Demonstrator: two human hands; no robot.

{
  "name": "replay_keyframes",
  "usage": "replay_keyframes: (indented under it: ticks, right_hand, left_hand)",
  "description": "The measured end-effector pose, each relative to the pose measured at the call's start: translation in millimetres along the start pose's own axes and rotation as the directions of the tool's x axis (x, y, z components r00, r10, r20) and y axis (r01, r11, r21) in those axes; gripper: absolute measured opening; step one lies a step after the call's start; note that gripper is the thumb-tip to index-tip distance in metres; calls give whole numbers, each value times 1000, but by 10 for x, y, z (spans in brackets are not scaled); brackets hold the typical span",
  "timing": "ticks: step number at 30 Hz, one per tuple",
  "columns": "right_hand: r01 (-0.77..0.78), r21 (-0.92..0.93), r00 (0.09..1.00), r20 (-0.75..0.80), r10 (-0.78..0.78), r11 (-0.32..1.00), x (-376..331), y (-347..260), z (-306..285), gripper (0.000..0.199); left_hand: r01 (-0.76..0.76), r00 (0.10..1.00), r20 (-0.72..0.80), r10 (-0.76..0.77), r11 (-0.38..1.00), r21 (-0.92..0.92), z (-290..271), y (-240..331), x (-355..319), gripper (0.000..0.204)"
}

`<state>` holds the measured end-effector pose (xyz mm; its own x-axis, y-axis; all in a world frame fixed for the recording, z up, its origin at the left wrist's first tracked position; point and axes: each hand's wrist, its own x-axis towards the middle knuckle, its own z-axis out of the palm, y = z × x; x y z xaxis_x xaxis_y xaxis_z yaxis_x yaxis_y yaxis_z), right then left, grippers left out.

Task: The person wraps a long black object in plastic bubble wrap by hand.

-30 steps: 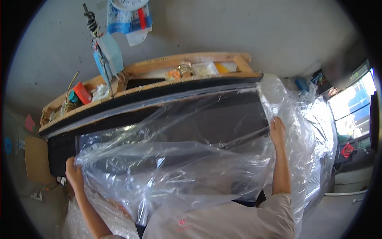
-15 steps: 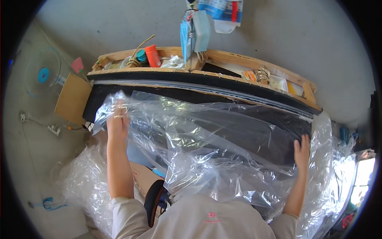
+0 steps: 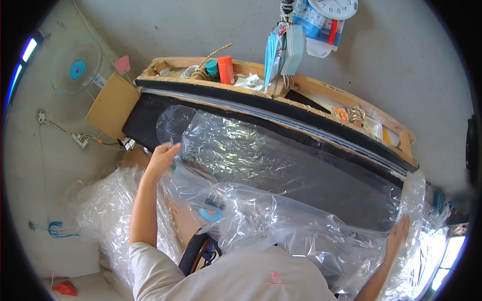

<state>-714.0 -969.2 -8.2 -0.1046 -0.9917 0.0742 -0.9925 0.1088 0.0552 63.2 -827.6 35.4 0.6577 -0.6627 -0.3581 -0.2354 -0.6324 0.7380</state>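
Both hands, left hand [image 3: 161,156] and right hand [image 3: 397,236], grasped crinkly clear plastic sheet [image 3: 261,165] over the flat black panel [image 3: 346,185]

Background objects. At twelve o'clock, a wooden shelf [image 3: 321,93] runs along the wall, carrying an orange canister [image 3: 226,69] beside a teal-capped jar [image 3: 212,67]. Blue face masks [image 3: 281,50] hang above it, under a wall clock [image 3: 334,7] at one o'clock. At ten o'clock, a wall fan [image 3: 77,65] and a cardboard piece [image 3: 111,105]. At eight o'clock, blue cord [image 3: 50,229]; a red scrap [image 3: 65,288] at seven.
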Motion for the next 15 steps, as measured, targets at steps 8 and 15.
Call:
replay_keyframes:
  ticks: [8, 15]
  right_hand:
    - [158, 9, 987, -29, -157, 987, 67, -1053, 41, 60]
    - [59, 282, 985, 140, -102, 958, 59, -462, 114, 58]
  left_hand:
    - [-98, 861, -393, 323, 863, 495, -127, -294, 501, 24]
    - [-673, 579, -19, 815, 491, 552, 928, 634, -71, 14]
